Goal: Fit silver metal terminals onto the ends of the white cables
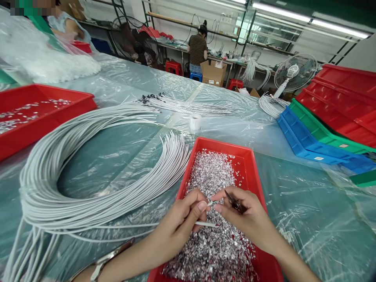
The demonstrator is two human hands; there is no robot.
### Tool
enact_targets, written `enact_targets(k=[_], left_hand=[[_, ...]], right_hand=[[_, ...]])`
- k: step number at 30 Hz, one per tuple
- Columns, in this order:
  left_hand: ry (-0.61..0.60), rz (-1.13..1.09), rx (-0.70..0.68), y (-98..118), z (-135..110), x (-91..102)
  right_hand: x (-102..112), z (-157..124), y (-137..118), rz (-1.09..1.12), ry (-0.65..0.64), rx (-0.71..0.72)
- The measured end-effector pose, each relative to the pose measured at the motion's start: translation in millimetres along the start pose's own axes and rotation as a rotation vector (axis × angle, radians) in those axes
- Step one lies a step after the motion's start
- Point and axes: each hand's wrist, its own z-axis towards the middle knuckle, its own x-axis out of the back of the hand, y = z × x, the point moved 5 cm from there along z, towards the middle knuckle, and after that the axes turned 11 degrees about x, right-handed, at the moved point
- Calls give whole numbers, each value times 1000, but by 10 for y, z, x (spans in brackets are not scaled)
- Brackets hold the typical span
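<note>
Holding the end of one white cable (205, 224) in my left hand (179, 225), I keep it just above the red tray (248, 156) so that anything which drops falls back among the small silver metal pieces (213, 243) and not on the surface (308, 219). My left grip is closed on the cable, thumb and forefinger pinching near the tip, because the wire is thin and would bend away otherwise. My right hand (249, 213) meets it from the other side; its grip is closed too, on something small and dark (235, 203) (I cannot tell exactly if it is a tool or a part), with the fingertips touching the little white tip (212, 203) between both hands.

The big bundle of white cables (88, 184) lies in a wide loop at my left, its ends near the tray edge, so the next one is easy to pull. A second red tray (44, 113) stands further left, a roll of tape (195, 121) beyond my tray, and stacked coloured trays (323, 129) at the right. Another person (197, 49) works at a far bench, well apart from me.
</note>
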Motion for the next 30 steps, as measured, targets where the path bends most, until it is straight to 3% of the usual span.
enact_targets(k=[8, 15, 30], left_hand=[[-9, -77, 50, -37, -17, -2], [39, -222, 85, -55, -24, 22], [12, -247, 78, -29, -57, 19]], right_hand=[[4, -22, 40, -82, -34, -25], [-60, -10, 34, -308, -163, 151], [-124, -53, -10, -388, -206, 139]])
